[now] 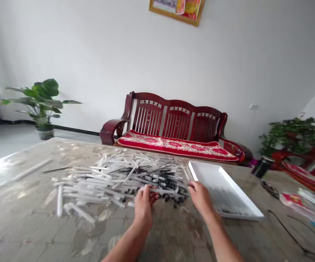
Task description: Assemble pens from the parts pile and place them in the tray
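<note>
My left hand (pixel 143 204) has its fingers curled round a whitish pen-like tube (pixel 164 190), which points to the right, at the near edge of a pile. My right hand (pixel 200 196) is closed in a pinch beside the tray's left wall. A thin white tube (pixel 186 174) runs up and left from its fingertips and looks held there. The wide pile of white tubes (pixel 100 183) lies across the table, with small black pieces (pixel 161 181) heaped at its right. In the shallow white tray (pixel 235 182), slim clear sticks (pixel 225 200) lie in a row.
The patterned table (pixel 64 236) carries a long white strip (pixel 32 169) and a thin dark rod (pixel 54 170) at left. Further right are a black cylinder (pixel 263 166), a plastic packet (pixel 294 200) and a dark cable (pixel 288 233). A red wooden bench (pixel 171 120) stands behind.
</note>
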Demonstrator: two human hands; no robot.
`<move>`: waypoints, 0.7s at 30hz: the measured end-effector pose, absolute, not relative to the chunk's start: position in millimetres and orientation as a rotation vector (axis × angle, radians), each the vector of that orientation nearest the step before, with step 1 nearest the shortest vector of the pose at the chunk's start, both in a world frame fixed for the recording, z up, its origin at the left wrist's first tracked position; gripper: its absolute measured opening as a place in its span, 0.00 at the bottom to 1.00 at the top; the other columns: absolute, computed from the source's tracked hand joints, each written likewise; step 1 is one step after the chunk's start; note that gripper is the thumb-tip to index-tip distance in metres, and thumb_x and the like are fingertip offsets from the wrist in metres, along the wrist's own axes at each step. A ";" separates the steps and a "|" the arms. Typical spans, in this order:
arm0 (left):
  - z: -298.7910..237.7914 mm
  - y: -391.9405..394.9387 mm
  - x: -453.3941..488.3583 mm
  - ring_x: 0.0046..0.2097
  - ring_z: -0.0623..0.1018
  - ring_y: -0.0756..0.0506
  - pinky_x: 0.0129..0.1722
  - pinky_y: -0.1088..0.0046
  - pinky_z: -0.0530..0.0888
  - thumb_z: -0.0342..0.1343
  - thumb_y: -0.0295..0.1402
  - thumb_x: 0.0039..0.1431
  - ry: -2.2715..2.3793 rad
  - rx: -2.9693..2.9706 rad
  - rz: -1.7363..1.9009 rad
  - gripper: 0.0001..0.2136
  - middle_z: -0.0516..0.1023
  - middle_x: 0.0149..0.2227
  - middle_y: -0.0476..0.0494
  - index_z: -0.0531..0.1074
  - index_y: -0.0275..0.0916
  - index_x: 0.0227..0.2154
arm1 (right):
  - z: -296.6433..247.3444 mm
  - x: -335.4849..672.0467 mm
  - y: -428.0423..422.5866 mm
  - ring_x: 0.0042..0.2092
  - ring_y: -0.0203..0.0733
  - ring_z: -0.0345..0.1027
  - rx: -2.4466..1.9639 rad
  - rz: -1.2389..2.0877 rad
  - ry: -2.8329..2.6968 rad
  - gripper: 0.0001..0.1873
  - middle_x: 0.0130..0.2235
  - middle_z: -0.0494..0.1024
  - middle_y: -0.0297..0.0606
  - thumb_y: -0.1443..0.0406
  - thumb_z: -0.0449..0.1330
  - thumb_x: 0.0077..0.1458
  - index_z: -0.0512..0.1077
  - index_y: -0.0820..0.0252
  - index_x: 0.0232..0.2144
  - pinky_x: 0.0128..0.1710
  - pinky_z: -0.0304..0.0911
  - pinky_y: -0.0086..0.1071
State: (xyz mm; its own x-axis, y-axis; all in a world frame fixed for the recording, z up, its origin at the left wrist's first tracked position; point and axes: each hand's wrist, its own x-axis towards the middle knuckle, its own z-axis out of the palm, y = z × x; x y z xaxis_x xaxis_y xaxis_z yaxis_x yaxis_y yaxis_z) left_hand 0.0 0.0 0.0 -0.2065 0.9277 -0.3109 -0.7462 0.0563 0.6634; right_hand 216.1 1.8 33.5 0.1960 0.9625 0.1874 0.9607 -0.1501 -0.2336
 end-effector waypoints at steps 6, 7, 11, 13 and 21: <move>6.5 1.2 -3.1 0.25 0.78 0.50 0.28 0.75 0.76 0.55 0.32 0.58 0.911 0.246 1.593 0.05 0.78 0.25 0.47 0.72 0.36 0.28 | 27.8 206.5 -6.0 0.43 0.42 0.74 -2.298 -0.161 -1.913 0.11 0.45 0.77 0.43 0.68 0.53 0.63 0.76 0.58 0.39 0.37 0.61 0.29; 7.9 1.5 -3.5 0.25 0.78 0.50 0.29 0.75 0.76 0.53 0.31 0.60 0.922 0.234 1.589 0.06 0.78 0.25 0.47 0.71 0.37 0.28 | 27.5 205.9 -5.9 0.43 0.43 0.75 -2.319 -0.173 -1.932 0.12 0.44 0.77 0.44 0.69 0.52 0.63 0.76 0.59 0.39 0.37 0.61 0.30; 12.3 2.5 -4.3 0.25 0.77 0.51 0.30 0.76 0.76 0.49 0.27 0.63 0.970 0.187 1.569 0.10 0.78 0.24 0.49 0.71 0.38 0.26 | 27.2 203.7 -5.4 0.43 0.46 0.75 -2.354 -0.204 -1.985 0.12 0.43 0.78 0.46 0.70 0.52 0.62 0.76 0.61 0.38 0.36 0.63 0.31; 13.1 3.0 -4.2 0.25 0.77 0.51 0.31 0.76 0.76 0.50 0.26 0.63 0.978 0.180 1.568 0.10 0.77 0.23 0.50 0.71 0.38 0.26 | 27.0 202.8 -6.0 0.43 0.45 0.75 -2.349 -0.215 -1.985 0.11 0.43 0.77 0.46 0.70 0.53 0.62 0.76 0.61 0.39 0.37 0.64 0.31; 15.9 2.4 -4.9 0.25 0.77 0.52 0.30 0.77 0.76 0.52 0.25 0.61 0.979 0.174 1.566 0.08 0.78 0.25 0.49 0.72 0.38 0.26 | 30.5 204.1 -8.0 0.44 0.48 0.76 -2.400 -0.165 -1.960 0.13 0.44 0.78 0.47 0.69 0.53 0.61 0.72 0.62 0.46 0.37 0.65 0.34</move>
